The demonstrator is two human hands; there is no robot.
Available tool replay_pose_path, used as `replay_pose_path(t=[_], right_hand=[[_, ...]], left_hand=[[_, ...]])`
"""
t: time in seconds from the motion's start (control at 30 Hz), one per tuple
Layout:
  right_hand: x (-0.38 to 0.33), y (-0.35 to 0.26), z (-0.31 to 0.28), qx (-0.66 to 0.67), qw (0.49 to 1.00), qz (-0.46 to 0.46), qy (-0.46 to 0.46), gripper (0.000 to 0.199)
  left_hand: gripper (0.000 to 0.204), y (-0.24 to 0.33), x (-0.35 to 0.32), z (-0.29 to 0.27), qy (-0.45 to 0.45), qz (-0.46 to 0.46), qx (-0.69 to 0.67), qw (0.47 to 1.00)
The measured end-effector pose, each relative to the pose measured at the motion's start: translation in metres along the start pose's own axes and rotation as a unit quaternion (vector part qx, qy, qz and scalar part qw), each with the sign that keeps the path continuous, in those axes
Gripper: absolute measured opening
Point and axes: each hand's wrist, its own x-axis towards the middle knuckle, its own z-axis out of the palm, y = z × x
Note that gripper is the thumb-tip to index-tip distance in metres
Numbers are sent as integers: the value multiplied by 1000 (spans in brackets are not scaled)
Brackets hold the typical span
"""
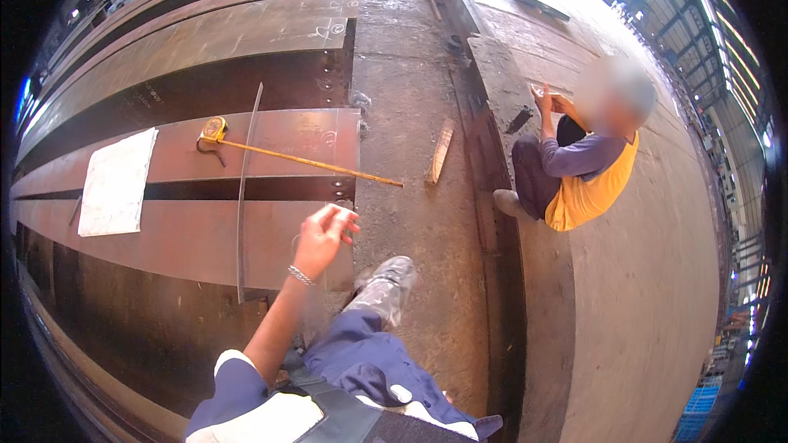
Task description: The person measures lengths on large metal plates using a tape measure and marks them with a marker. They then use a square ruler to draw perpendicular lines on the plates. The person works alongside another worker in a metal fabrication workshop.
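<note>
Hovering over the near steel plate (189,238) by its right edge: one hand (322,238), fingers loosely curled, pinching something too small to tell. Just left, a thin metal strip (243,197), long axis near-to-far. Beyond, a tape measure (215,129), blade running rightward. Other hand unseen.

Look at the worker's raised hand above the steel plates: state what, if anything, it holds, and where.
The left hand hovers over the steel plate with fingers loosely curled; whether it holds anything cannot be told.
</note>
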Motion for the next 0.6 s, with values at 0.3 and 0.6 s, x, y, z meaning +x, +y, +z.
replay_pose_path(t=[0.3, 0.6], right_hand=[[132, -290, -15, -51, 997, -48, 33, 17], [220, -330, 13, -196, 977, -61, -62, 23]], left_hand=[[23, 5, 89, -13, 276, 32, -16, 960], [16, 19, 147, 11, 375, 35, -60, 925]])
